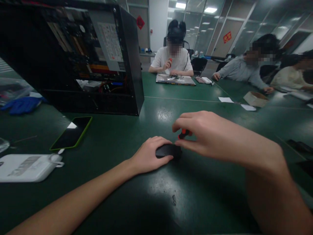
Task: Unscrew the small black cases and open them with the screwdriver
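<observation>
A black computer mouse [168,150] lies on the dark green table, near the middle of the view. My left hand [149,156] is wrapped round its left side, with the thumb along the near edge and the fingers along the far edge. Just right of the mouse and a little above it, my right hand [195,132] holds a red and black screwdriver [184,133] between thumb and fingers. Only part of its handle shows; the tip is hidden.
An open black computer case [132,65] stands at the back left. A green-edged phone [72,133], a white power bank [26,168] and blue gloves [23,105] lie left. Across the table [156,127], people sit, one at a flat panel [176,80]. An open box [256,99] is right.
</observation>
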`<state>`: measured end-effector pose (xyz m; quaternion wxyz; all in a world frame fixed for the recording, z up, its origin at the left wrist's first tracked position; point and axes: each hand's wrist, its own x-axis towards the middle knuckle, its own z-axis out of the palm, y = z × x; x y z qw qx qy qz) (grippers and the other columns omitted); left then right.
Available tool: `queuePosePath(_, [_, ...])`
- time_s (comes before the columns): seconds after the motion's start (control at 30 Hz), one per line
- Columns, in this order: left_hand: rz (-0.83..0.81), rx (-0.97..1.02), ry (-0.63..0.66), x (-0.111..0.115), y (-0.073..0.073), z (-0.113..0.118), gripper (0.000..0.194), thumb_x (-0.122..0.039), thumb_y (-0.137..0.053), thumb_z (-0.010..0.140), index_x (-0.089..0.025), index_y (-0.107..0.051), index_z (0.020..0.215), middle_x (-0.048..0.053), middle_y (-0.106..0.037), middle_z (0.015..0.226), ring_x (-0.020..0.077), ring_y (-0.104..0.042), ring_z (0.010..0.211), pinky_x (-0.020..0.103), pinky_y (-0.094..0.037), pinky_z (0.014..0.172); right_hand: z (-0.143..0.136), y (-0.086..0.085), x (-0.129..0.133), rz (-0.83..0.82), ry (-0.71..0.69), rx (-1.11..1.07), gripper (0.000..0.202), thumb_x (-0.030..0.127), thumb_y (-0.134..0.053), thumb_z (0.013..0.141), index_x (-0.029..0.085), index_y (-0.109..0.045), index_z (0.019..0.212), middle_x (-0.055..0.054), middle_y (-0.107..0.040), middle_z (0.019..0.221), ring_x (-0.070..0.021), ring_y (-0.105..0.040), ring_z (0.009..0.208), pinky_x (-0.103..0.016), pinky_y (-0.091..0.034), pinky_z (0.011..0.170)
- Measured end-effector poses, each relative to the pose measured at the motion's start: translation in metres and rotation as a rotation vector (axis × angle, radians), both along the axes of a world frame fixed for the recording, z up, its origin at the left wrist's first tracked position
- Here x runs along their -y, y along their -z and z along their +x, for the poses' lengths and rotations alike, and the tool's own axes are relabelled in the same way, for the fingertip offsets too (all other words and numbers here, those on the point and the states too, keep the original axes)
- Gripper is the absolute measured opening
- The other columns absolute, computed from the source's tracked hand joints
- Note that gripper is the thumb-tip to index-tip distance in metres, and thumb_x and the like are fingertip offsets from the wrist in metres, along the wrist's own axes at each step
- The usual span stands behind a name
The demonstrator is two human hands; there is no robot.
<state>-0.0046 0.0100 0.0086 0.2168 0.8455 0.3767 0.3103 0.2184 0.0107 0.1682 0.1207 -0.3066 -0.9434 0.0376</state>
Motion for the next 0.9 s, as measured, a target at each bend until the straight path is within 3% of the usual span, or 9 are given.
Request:
queuePosePath(0.07, [0.009,0.002,0.008,-0.002,-0.001,-0.002,0.039,-0.035,-0.08,0.086,-0.025,-0.069,0.122,0.007,-0.075,0.122,0.0295,-0.069,0.111,0.045,-0.051,0.098,-0.002,0.001,-0.003,0.016,0.047,-0.01,0.005,0.024,-0.069,0.095,0.019,-0.071,0.097,-0.003,-0.069,0.088,-0.0174,-0.064,0.079,-0.029,-0.044,0.068])
queuePosePath(0.17, [0.016,-0.018,0.031,-0.006,-0.006,-0.006,0.037,-0.033,-0.081,0.083,-0.025,-0.07,0.116,0.006,-0.076,0.117,0.0293,-0.07,0.108,0.043,-0.051,0.096,-0.003,0.0,-0.008,0.002,-0.018,-0.011,0.015,0.011,-0.065,0.091,0.019,-0.071,0.102,-0.005,-0.069,0.101,-0.0178,-0.064,0.089,-0.028,-0.046,0.074])
queuePosePath(0.27, [0.051,-0.039,0.039,-0.009,-0.011,-0.009,0.035,-0.034,-0.082,0.079,-0.025,-0.071,0.111,0.005,-0.076,0.113,0.0302,-0.069,0.107,0.044,-0.05,0.094,0.0,-0.001,-0.012,-0.011,-0.078,0.012,0.021,0.011,-0.067,0.087,0.02,-0.071,0.105,-0.005,-0.068,0.11,-0.0185,-0.064,0.093,-0.028,-0.047,0.075])
queuePosePath(0.43, [0.074,-0.076,0.07,-0.012,-0.013,-0.014,0.034,-0.035,-0.08,0.081,-0.024,-0.07,0.111,0.005,-0.075,0.113,0.0286,-0.069,0.104,0.042,-0.047,0.092,0.0,0.0,-0.016,0.041,0.012,-0.012,0.007,0.02,-0.068,0.092,0.018,-0.072,0.097,-0.004,-0.069,0.09,-0.0178,-0.062,0.081,-0.029,-0.043,0.069])
queuePosePath(0.57, [0.074,-0.098,0.117,-0.013,-0.014,-0.017,0.037,-0.034,-0.077,0.083,-0.024,-0.069,0.118,0.005,-0.075,0.115,0.0282,-0.069,0.107,0.042,-0.046,0.094,0.0,-0.001,-0.016,-0.018,-0.065,-0.02,0.024,0.009,-0.068,0.084,0.019,-0.073,0.105,-0.005,-0.069,0.107,-0.0186,-0.064,0.093,-0.028,-0.047,0.077])
queuePosePath(0.73, [0.084,-0.117,0.141,-0.015,-0.012,-0.018,0.04,-0.031,-0.076,0.082,-0.024,-0.067,0.121,0.005,-0.075,0.116,0.0281,-0.068,0.106,0.041,-0.046,0.093,0.0,0.0,-0.014,0.018,0.05,-0.014,0.006,0.017,-0.07,0.089,0.019,-0.073,0.094,-0.001,-0.07,0.084,-0.0154,-0.062,0.076,-0.027,-0.041,0.067])
queuePosePath(0.9, [0.099,-0.111,0.138,-0.015,-0.01,-0.019,0.039,-0.032,-0.075,0.083,-0.021,-0.067,0.119,0.006,-0.074,0.116,0.0275,-0.069,0.106,0.04,-0.047,0.092,-0.009,-0.006,-0.007,-0.078,-0.047,-0.101,0.005,0.014,-0.068,0.091,0.017,-0.071,0.088,0.001,-0.069,0.082,-0.0119,-0.06,0.075,-0.025,-0.04,0.069])
